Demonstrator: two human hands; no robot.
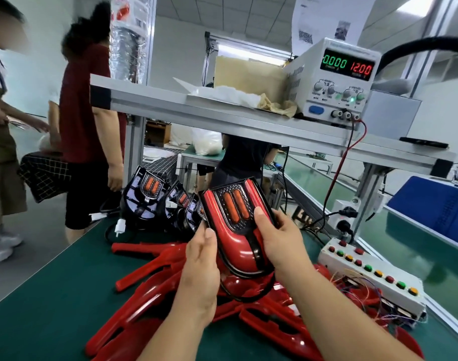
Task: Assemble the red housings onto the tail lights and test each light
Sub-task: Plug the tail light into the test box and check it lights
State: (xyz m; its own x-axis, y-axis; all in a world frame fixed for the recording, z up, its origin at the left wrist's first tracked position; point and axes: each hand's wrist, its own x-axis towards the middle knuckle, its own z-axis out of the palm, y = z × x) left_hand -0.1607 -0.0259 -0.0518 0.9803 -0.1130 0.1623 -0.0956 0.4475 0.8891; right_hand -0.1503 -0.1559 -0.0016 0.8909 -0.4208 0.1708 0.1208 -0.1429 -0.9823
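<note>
Centre frame, my left hand (201, 259) and right hand (277, 238) both grip a tail light (235, 207), thumbs on its front; its red housing (233, 246) seems fully seated. Testing likely follows, which means wiring it to the button box (366, 272) at lower right.

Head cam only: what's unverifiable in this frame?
- Head view: rear of the held tail light, hidden by its own face, the left hand and right hand.
- Head view: power supply knob labels, too small and blurred.
- Head view: bare tail lights behind, partly hidden by the held one.
</note>
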